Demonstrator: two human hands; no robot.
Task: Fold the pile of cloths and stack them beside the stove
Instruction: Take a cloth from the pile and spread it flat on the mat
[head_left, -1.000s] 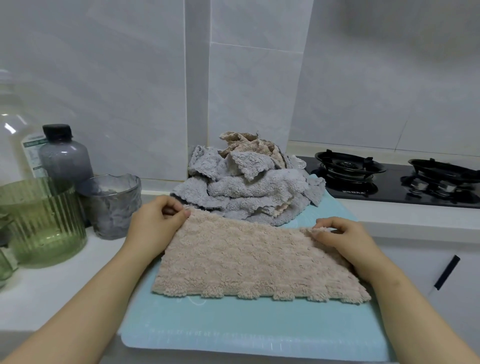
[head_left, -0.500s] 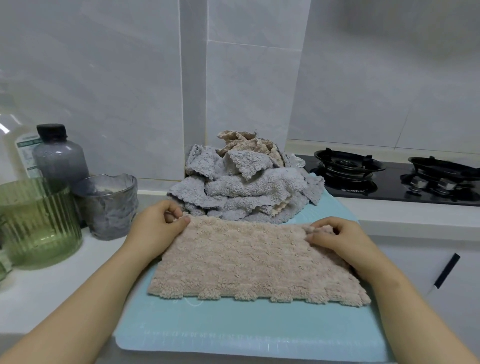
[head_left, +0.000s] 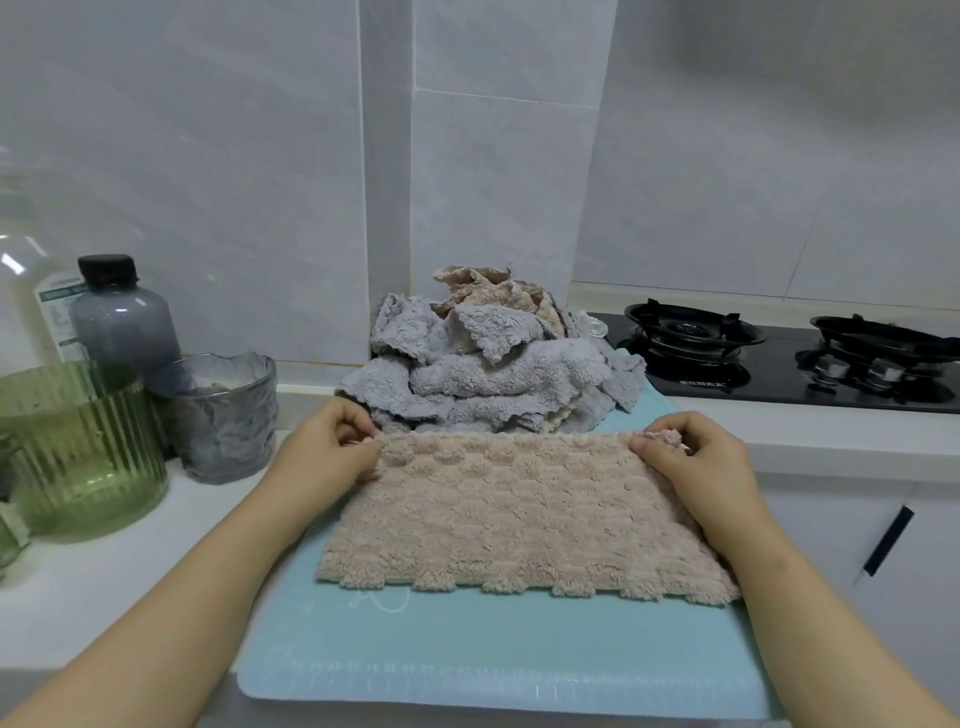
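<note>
A beige fluffy cloth (head_left: 519, 514) lies spread on a light blue mat (head_left: 467, 654) in front of me. My left hand (head_left: 332, 447) pinches its far left corner. At the far right corner, my right hand (head_left: 696, 457) pinches the cloth, and that corner is bunched between the fingers. Behind the cloth sits a crumpled pile of grey and beige cloths (head_left: 493, 364) against the wall. The black gas stove (head_left: 789, 358) is to the right of the pile.
On the white counter at left stand a green ribbed glass jar (head_left: 78, 452), a grey glass cup (head_left: 223, 415), a dark-capped grey bottle (head_left: 122, 317) and a clear bottle (head_left: 31, 291). A white counter strip (head_left: 831, 436) runs in front of the stove.
Both hands have kept their pinch on the far corners; the far edge of the beige cloth has been drawn slightly toward me and the right corner bunched a little more.
</note>
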